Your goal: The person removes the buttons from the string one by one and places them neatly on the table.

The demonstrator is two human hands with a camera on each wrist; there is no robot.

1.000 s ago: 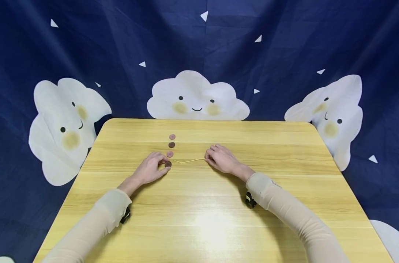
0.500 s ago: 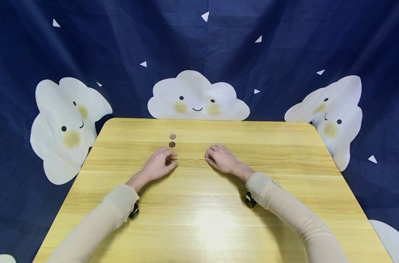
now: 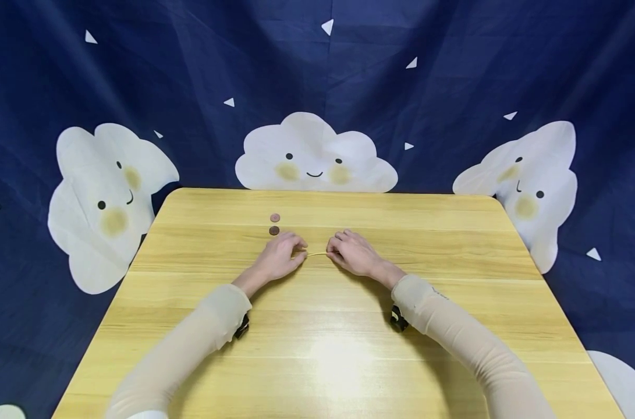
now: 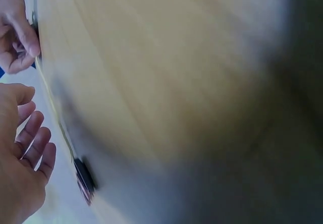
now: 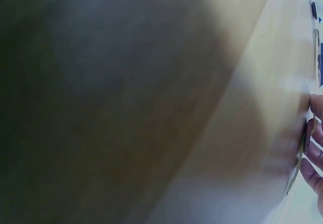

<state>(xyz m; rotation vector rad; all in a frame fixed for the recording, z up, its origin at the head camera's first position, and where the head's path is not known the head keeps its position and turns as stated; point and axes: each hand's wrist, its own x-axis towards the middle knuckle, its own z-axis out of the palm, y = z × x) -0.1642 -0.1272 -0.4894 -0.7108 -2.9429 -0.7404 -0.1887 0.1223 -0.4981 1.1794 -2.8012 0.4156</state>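
In the head view, my right hand rests on the table and pinches a thin yellow cord. Facing it, my left hand hovers around the cord's left stretch, a gap showing between thumb and forefinger. The left wrist view shows the left hand's fingers loosely bent, apart from the cord. Beyond that hand's palm, a dark disc and a pink one stand out near the cord's end; from above the hand hides them. The right wrist view catches only fingertips at its edge.
Behind the left hand, a pink button-like disc and a dark brown one lie in a row. The wooden table ends at a blue curtain printed with clouds. A black device sits under the right cuff.
My left hand has slid right along the cord towards the right hand, covering the two nearer discs and leaving a shorter visible stretch of cord. The right hand has kept its place.
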